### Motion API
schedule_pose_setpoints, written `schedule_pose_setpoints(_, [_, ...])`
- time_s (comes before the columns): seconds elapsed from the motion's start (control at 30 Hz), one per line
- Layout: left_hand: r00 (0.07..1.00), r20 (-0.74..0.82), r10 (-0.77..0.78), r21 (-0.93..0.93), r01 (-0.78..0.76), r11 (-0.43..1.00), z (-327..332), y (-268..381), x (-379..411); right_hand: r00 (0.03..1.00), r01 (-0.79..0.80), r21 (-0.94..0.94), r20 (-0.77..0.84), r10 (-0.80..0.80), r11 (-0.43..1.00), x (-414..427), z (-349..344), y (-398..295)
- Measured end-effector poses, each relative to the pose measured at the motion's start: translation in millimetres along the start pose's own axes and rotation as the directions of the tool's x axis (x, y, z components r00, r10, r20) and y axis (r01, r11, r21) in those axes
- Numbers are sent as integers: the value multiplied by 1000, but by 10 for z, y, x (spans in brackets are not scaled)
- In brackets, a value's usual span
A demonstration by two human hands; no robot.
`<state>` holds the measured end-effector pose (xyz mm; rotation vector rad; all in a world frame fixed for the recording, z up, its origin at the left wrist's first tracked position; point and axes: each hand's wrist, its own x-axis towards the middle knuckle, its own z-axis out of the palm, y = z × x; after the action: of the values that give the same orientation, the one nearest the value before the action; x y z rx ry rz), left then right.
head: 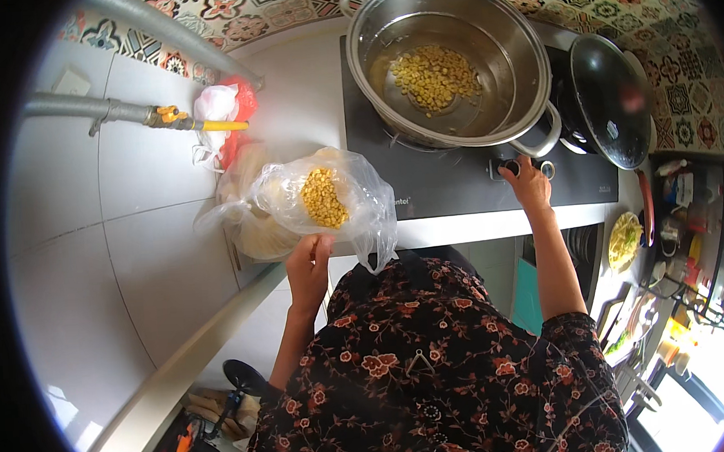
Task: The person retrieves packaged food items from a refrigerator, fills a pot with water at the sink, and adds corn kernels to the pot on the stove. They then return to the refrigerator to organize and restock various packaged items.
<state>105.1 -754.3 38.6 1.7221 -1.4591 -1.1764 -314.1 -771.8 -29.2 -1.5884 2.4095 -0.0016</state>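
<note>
My right hand (529, 183) grips a black control knob (507, 169) at the front of the black glass gas hob (446, 188). On the hob's left side stands a large stainless steel pot (387, 111), holding clear liquid with yellow split beans (437, 78) at the bottom. My left hand (310, 268) is curled with its fingers together at the near edge of a clear plastic bag (366, 195); nothing shows in its grasp. More yellow split beans (325, 200) lie in that bag's opening.
Behind the right hand, a black pan with a glass lid (613, 102) sits on the hob. A plate of pale shredded food (624, 242) is at right. Grey gas pipes (110, 108) with a yellow valve and red and white bags (221, 110) are at left.
</note>
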Motion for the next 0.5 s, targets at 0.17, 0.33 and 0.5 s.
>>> schedule_pose_setpoints(0.17, [998,-39,-54,-40,52,998,16,-190,-65,997,39,-47,75,-36,998,68,-74,-54])
schedule_pose_setpoints(0.33, [994,-85,-68,-24,66,998,87,-204,-105,974,182,-97,152,-167,978,197,-30,12])
schedule_pose_setpoints(0.5, [993,-119,-14,54,20,998,254,-261,-131,933,188,-159,338,-126,969,299,-96,-47])
